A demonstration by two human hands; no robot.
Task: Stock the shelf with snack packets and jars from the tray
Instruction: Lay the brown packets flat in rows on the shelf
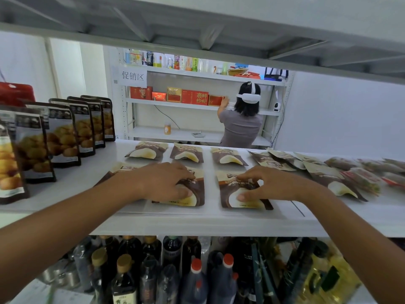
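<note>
1. Both hands are down on the white shelf [219,222], laying brown snack packets flat in the front row.
2. Left hand [162,181] lies spread over one packet [192,194].
3. Right hand [269,183] pinches the neighbouring packet [243,194], thumb low, fingers on top.
4. Next, I'd say: square both, let go. No tray in sight.

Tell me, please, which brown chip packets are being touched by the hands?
The two front-row packets: left hand on one, right hand on the other; back-row packets lie untouched.
</note>
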